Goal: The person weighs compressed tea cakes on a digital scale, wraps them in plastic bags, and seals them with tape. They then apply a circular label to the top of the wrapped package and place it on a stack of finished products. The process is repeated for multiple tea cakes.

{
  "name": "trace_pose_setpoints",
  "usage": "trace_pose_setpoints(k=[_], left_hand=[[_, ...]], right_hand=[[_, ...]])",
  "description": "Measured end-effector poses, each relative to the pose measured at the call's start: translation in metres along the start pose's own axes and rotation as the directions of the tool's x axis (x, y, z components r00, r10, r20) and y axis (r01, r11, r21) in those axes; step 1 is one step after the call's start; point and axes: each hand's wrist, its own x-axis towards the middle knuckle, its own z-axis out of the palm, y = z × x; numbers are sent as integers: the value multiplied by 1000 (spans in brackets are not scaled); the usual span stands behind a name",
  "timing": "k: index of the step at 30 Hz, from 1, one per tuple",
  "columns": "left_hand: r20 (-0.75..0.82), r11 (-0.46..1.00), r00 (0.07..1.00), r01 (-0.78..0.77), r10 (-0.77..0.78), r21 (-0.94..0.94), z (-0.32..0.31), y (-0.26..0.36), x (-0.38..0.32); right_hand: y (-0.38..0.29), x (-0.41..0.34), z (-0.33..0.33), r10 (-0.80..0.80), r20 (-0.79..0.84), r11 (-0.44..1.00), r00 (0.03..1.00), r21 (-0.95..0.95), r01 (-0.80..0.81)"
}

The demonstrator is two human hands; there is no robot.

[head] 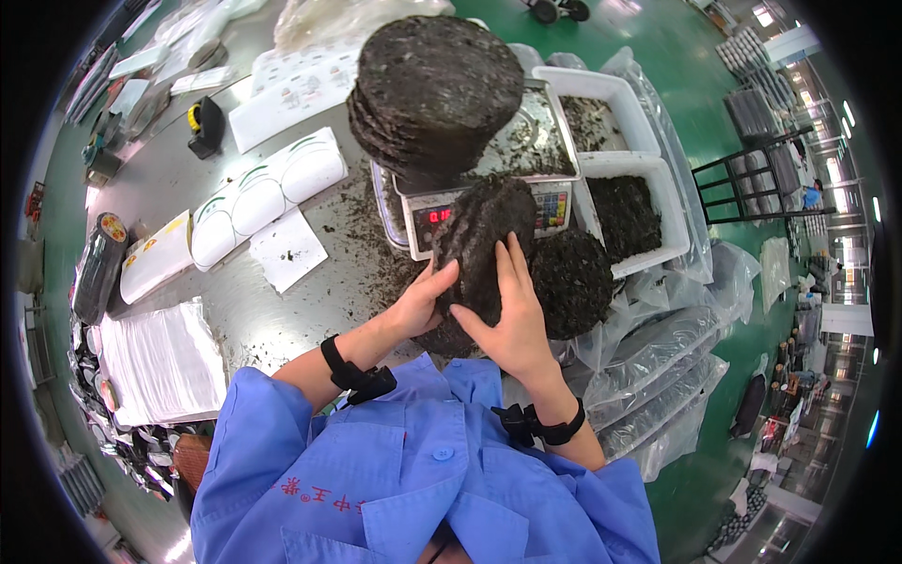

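Note:
Both hands grip a few dark round cakes of what looks like dried seaweed (486, 218), tilted up in front of the scale. My left hand (421, 302) presses their left side with the thumb on the face. On the right side, my right hand (513, 314) spreads its fingers over the surface. Behind them a digital scale (553, 201) with a lit red display bears a tall stack of similar cakes (440, 84). Another round cake (572, 282) lies beside my right hand. Part of a further cake (445, 340) shows under my wrists.
Two white plastic bins (652, 257) with dark flakes and pieces stand right of the scale. Filled clear plastic bags (655, 352) are piled at the table's right edge. On the metal table (261, 324) lie printed sheets (268, 187), loose crumbs and a black tape dispenser (206, 127).

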Motion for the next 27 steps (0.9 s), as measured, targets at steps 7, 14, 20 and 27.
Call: trace_pose_setpoints(k=[7, 14, 20, 27], left_hand=[[-202, 977, 978, -99, 60, -188, -12, 8, -3], [-89, 983, 994, -81, 67, -168, -14, 19, -1], [-34, 987, 993, -106, 111, 124, 23, -7, 14], [-7, 979, 998, -58, 60, 198, 34, -1, 19]], right_hand=[[41, -13, -59, 155, -349, 951, 924, 307, -43], [107, -32, -89, 469, -342, 454, 814, 884, 110], [18, -25, -39, -171, -253, 982, 952, 39, 187], [21, -26, -44, -49, -228, 966, 972, 236, 104]])
